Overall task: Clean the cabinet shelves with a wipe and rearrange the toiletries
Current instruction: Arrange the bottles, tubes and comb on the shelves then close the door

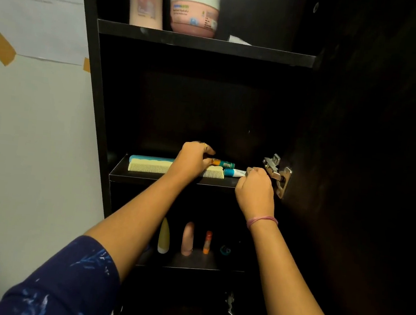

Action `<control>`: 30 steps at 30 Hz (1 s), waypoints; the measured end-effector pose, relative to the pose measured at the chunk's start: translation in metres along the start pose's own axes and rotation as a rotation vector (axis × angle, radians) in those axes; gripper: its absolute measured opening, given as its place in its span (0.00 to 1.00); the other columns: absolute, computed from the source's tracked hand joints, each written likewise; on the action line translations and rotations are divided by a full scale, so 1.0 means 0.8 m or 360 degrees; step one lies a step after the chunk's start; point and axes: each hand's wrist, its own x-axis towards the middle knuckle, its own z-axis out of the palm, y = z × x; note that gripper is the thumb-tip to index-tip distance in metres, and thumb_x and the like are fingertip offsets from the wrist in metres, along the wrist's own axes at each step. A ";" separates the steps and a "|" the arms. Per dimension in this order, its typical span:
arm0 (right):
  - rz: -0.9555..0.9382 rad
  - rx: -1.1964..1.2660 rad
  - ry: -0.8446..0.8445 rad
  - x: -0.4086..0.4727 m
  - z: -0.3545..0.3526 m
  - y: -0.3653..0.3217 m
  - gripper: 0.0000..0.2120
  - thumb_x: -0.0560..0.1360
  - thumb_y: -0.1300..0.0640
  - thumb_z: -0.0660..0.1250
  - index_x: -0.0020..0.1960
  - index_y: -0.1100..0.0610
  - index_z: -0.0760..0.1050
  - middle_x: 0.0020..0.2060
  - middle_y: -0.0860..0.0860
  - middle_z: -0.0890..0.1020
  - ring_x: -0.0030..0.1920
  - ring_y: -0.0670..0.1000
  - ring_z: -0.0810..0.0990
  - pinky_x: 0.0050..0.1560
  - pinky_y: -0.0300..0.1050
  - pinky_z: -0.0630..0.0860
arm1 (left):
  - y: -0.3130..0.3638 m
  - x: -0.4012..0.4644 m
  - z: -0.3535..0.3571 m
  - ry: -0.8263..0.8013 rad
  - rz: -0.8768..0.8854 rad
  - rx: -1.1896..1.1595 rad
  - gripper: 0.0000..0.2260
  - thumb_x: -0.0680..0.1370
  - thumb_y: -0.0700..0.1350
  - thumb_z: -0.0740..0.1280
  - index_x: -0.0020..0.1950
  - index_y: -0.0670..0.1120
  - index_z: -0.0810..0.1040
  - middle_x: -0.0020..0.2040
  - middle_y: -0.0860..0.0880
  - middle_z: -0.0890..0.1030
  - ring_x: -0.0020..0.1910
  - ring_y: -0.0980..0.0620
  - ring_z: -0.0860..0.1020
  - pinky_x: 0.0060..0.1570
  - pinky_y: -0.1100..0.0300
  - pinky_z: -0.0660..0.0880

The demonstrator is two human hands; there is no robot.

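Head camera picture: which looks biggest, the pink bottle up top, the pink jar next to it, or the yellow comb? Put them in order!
As they look here:
1. yellow comb, longest, partly under the left hand
2. pink bottle, top cut off
3. pink jar

Bottle and jar look close; unsure.

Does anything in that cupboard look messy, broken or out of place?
Nothing looks spilled or broken. On the middle shelf the combs and small tubes lie flat, mid-arrangement under the left hand and right hand. A crumpled white scrap sits beside the jar above.
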 end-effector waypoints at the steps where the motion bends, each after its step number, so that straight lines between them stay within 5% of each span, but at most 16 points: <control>1: 0.0001 0.0052 0.0011 -0.002 0.000 0.000 0.18 0.77 0.63 0.56 0.66 0.64 0.70 0.62 0.57 0.74 0.63 0.54 0.72 0.64 0.43 0.69 | -0.001 -0.001 -0.001 -0.0003 0.0005 -0.0010 0.14 0.76 0.43 0.67 0.62 0.45 0.77 0.61 0.46 0.77 0.60 0.51 0.75 0.63 0.56 0.71; 13: 0.0045 0.0325 0.0135 -0.012 0.001 -0.005 0.17 0.77 0.63 0.56 0.65 0.60 0.71 0.63 0.55 0.74 0.64 0.52 0.72 0.64 0.45 0.71 | -0.021 -0.041 -0.028 0.0242 0.0067 -0.0082 0.11 0.77 0.45 0.65 0.58 0.46 0.79 0.54 0.48 0.79 0.54 0.54 0.76 0.54 0.63 0.71; 17: 0.0048 0.0347 0.0165 -0.022 0.001 -0.007 0.17 0.77 0.63 0.56 0.64 0.59 0.71 0.63 0.53 0.73 0.64 0.50 0.71 0.60 0.36 0.65 | -0.023 -0.065 -0.037 0.0337 0.0123 -0.0051 0.10 0.77 0.45 0.64 0.57 0.46 0.79 0.53 0.48 0.79 0.54 0.53 0.76 0.57 0.60 0.72; 22: -0.0076 0.0256 0.0269 -0.051 0.001 -0.024 0.18 0.77 0.63 0.56 0.66 0.61 0.71 0.65 0.54 0.72 0.67 0.51 0.69 0.68 0.45 0.68 | -0.034 -0.103 -0.050 0.0450 0.0241 0.0053 0.11 0.77 0.47 0.63 0.57 0.47 0.78 0.53 0.49 0.78 0.54 0.54 0.72 0.51 0.63 0.67; 30: -0.0033 0.0067 0.0533 -0.143 -0.011 -0.052 0.17 0.76 0.60 0.59 0.65 0.59 0.72 0.64 0.54 0.73 0.66 0.53 0.70 0.64 0.45 0.69 | -0.080 -0.188 -0.084 0.0485 0.0326 0.0036 0.10 0.77 0.44 0.64 0.55 0.44 0.79 0.52 0.46 0.80 0.54 0.49 0.74 0.51 0.65 0.67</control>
